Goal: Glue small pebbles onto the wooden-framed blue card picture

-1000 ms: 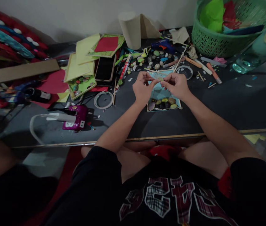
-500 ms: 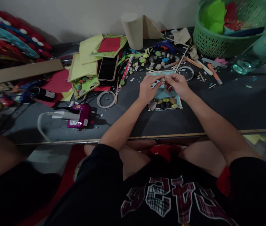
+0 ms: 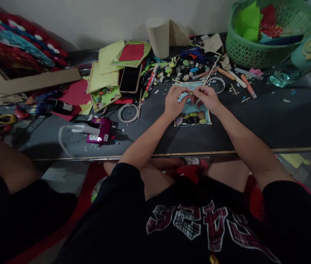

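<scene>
My left hand (image 3: pixel 175 99) and my right hand (image 3: pixel 207 97) meet fingertip to fingertip over a small light-blue panel (image 3: pixel 192 107) framed with thin sticks. Both hands are closed in a pinch on something small that I cannot make out. Along the panel's near edge lies a row of painted pebbles (image 3: pixel 194 118), dark, yellow-green and brown. Thin sticks (image 3: pixel 182 83) lie at its far edge, partly behind my fingers. A pile of coloured pebbles (image 3: pixel 186 69) spreads on the table just beyond.
A purple power adapter (image 3: pixel 99 131) with a white cable, a tape ring (image 3: pixel 128 113), a phone (image 3: pixel 130 79) and green framed panels (image 3: pixel 105 96) lie to the left. Green basket (image 3: pixel 254 49) and bottle (image 3: pixel 304 58) stand at right. Another person's arm (image 3: pixel 9 161) is at far left.
The whole view has shifted slightly, with the table's things at left appearing further right. Both hands stay together over the panel, their pinch little changed.
</scene>
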{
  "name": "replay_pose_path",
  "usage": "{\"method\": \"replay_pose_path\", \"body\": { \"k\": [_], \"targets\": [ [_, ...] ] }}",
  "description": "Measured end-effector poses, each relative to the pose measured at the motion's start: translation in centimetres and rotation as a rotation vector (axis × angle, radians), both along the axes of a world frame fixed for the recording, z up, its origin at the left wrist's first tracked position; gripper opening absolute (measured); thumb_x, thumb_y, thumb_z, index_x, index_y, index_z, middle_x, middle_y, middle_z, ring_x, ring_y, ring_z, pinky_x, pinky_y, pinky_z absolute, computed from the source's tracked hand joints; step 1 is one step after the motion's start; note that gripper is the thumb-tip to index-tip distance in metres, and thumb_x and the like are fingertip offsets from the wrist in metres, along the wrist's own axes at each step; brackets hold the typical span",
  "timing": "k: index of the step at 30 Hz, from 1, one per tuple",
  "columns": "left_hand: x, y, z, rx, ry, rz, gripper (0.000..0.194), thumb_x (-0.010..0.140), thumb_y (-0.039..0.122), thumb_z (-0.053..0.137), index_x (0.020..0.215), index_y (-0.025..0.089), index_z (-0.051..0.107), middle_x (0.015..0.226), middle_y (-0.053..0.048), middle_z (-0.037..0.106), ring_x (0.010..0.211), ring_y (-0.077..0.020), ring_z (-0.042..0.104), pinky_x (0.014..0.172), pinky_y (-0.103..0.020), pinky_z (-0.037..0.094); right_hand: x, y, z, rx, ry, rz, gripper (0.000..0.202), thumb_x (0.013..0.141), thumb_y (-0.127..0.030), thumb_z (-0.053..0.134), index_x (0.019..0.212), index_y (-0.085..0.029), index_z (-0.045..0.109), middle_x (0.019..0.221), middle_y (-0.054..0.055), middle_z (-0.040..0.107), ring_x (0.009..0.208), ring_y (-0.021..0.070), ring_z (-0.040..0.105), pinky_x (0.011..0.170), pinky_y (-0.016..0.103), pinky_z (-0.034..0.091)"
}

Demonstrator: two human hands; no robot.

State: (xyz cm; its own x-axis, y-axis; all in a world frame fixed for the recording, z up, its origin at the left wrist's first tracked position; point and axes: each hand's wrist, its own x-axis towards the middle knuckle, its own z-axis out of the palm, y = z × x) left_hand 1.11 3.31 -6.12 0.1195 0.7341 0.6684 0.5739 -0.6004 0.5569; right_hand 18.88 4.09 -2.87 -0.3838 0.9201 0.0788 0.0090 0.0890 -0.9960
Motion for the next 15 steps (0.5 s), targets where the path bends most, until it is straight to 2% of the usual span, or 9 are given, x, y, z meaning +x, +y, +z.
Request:
{"method": "replay_pose_path", "body": {
  "k": [3, 7, 10, 12, 15],
  "targets": [
    [0.1, -0.1, 0.3, 0.01, 0.02, -0.026, 0.043, 0.095, 0.062, 0.047, 0.098, 0.026, 0.07, 0.093, -0.005, 0.076, 0.096, -0.0205, 0.067, 0.09, -0.037, 0.055, 0.1, -0.1, 0.1, 0.05, -0.056, 0.02, 0.064, 0.062, -0.084, 0.068, 0.071, -0.021, 0.062, 0.064, 0.001, 0.064, 0.052, 0.0102, 0.055, 0.039, 0.022, 0.039],
    [0.2, -0.4, 0.7, 0.059, 0.069, -0.082, 0.033, 0.099, 0.049, 0.048, 0.103, 0.025, 0.071, 0.099, -0.004, 0.077, 0.098, -0.0189, 0.067, 0.093, -0.036, 0.054, 0.1, -0.3, -0.3, 0.031, -0.069, 0.06, 0.066, 0.067, -0.085, 0.063, 0.075, -0.019, 0.065, 0.067, 0.003, 0.068, 0.056, 0.0114, 0.057, 0.04, 0.022, 0.039],
    [0.3, -0.7, 0.8, 0.121, 0.111, -0.051, 0.03, 0.1, 0.044, 0.048, 0.104, 0.024, 0.07, 0.099, -0.004, 0.078, 0.095, -0.0181, 0.068, 0.092, -0.036, 0.054, 0.0, -0.4, -0.8, 0.043, -0.083, 0.054, 0.068, 0.069, -0.087, 0.058, 0.073, -0.02, 0.063, 0.063, 0.002, 0.066, 0.053, 0.0121, 0.056, 0.042, 0.023, 0.037],
    [0.3, -0.8, 0.7, 0.168, 0.13, -0.026, 0.027, 0.1, 0.041, 0.05, 0.103, 0.023, 0.07, 0.097, -0.004, 0.077, 0.093, -0.0177, 0.069, 0.091, -0.035, 0.054, 0.0, -0.6, -1.1, 0.145, -0.138, 0.021, 0.067, 0.078, -0.086, 0.049, 0.069, -0.02, 0.061, 0.06, 0.0, 0.064, 0.053, 0.0122, 0.053, 0.051, 0.026, 0.041],
    [0.5, -1.0, 0.6, 0.184, 0.156, -0.033, 0.026, 0.101, 0.04, 0.049, 0.101, 0.022, 0.068, 0.096, -0.004, 0.077, 0.094, -0.0168, 0.068, 0.089, -0.033, 0.053, 0.2, -0.9, -1.2, 0.347, -0.222, -0.037, 0.067, 0.092, -0.077, 0.036, 0.064, -0.021, 0.059, 0.064, 0.002, 0.062, 0.064, 0.0147, 0.054, 0.07, 0.032, 0.044]
  ]
}}
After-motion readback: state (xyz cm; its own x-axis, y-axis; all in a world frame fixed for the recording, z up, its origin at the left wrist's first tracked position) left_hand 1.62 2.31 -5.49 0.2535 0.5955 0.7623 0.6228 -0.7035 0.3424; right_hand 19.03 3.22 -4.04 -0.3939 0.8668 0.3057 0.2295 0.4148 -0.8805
